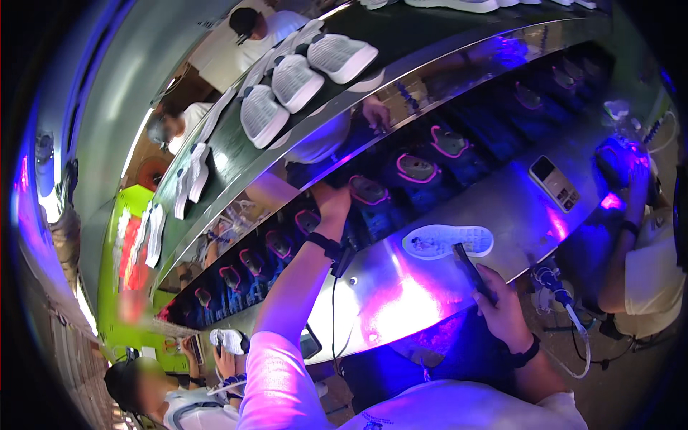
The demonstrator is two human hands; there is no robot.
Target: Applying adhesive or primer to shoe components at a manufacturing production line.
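here the landmark is the pale shoe sole [448, 241] lying flat on the shiny metal worktop [401, 301], its long axis running left to right, bent a little by the lens. the right hand [502, 304] sits just below and right of the sole, closed around a dark slim brush [473, 272] whose far end reaches up to touch the sole's near edge by the heel end. so the right hand is much the nearer one, and the sole lies up and left of it.

the left hand [333, 201] is stretched out well left of the sole and beyond it, reaching toward a dark shoe with a pink rim [369, 190] on the moving belt [459, 150]; whether its fingers are open or closed i cannot tell. a black band with a cord [331, 249] wraps that wrist.

a small grey remote [554, 183] rests right of the sole. another person's hand [638, 179] works further right under violet light.
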